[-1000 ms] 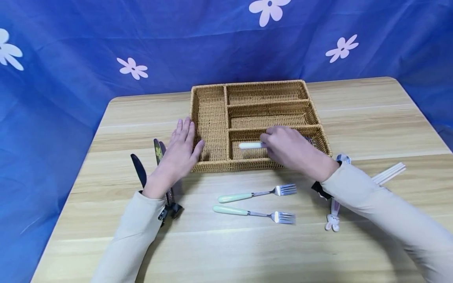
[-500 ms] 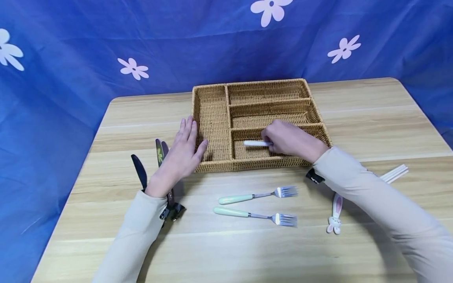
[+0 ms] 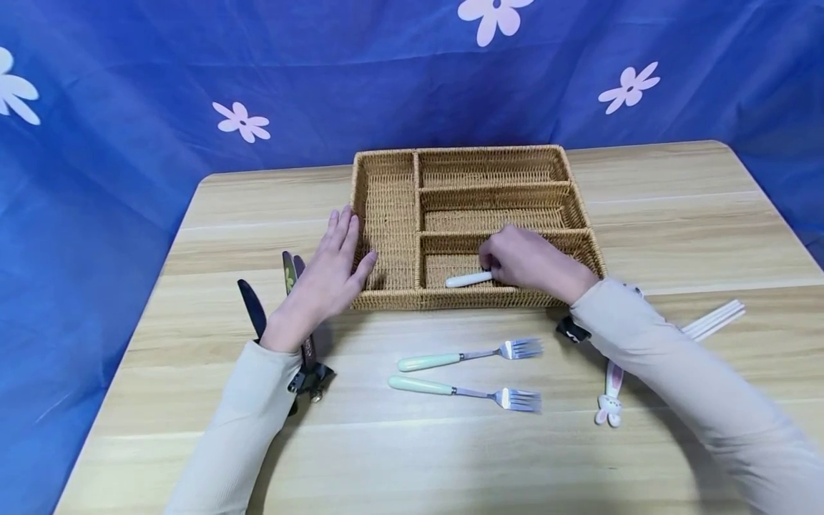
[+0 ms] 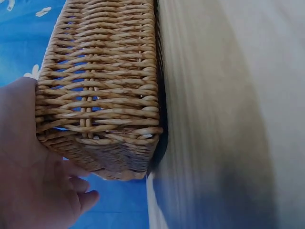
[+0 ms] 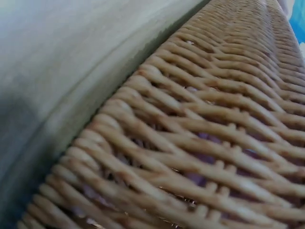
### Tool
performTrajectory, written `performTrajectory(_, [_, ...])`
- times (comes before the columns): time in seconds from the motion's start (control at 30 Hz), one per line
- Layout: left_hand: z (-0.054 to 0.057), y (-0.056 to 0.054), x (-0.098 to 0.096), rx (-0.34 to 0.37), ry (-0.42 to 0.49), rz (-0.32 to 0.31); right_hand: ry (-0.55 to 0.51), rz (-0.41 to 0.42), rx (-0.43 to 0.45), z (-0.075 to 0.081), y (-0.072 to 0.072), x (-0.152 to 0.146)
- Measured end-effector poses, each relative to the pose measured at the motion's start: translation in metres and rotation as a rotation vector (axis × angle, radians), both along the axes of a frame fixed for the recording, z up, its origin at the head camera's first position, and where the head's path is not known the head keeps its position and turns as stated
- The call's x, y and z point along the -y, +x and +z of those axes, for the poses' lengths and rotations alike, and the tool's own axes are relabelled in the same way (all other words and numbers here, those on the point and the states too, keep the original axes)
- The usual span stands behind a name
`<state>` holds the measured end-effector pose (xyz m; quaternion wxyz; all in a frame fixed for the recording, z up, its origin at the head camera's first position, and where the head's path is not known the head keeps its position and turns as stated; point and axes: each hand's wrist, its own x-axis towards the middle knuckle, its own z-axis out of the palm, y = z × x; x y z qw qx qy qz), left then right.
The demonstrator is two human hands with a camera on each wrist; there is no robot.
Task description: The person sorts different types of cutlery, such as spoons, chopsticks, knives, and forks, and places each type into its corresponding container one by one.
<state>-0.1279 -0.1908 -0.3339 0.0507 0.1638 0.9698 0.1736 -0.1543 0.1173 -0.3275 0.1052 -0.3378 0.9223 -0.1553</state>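
Note:
A woven wicker cutlery tray [image 3: 386,299] with several compartments sits near the table's far edge. My right hand [image 3: 531,263] reaches into its near right compartment, fingers curled around a fork [image 3: 468,279] whose pale handle points left. The hand covers the fork's metal end. Flat and straight-fingered, my left hand [image 3: 328,275] rests against the tray's left wall. In the left wrist view, the left hand [image 4: 38,186] lies along the corner of the wicker wall [image 4: 100,86]. Only the tray's woven outer side [image 5: 205,129] fills most of the right wrist view; that hand's grip is hidden there.
Two forks with mint handles, an upper one [image 3: 430,362] and a lower one [image 3: 421,385], lie before the tray. Dark knives [image 3: 252,309] lie beside the left forearm. A bunny-handled utensil [image 3: 608,408] and white chopsticks [image 3: 714,319] lie partly under the right forearm.
The fork's handle has lowered toward the near wall of the compartment and now slants. My right hand stays over that compartment. My left hand has barely moved.

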Motion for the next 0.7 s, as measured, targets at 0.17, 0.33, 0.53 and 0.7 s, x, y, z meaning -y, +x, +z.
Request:
performTrajectory(0.17, [-0.0007,0.0001,0.0014,0.007,-0.004,0.001,-0.04,-0.04,0.066,-0.0003,0.0036,-0.0033])
performTrajectory(0.33, [-0.0006,0.0008,0.0001,0.01,-0.008,0.005,-0.041,-0.082,0.079,0.0011,0.0051,-0.0049])
performTrajectory(0.53, [-0.0007,0.0015,-0.0006,0.014,-0.014,0.002,-0.05,-0.123,0.099,0.0004,0.0058,-0.005])
performTrajectory(0.7, [-0.0006,0.0004,0.0004,0.012,-0.014,-0.006,-0.025,-0.132,0.107,0.0004,0.0062,-0.0039])
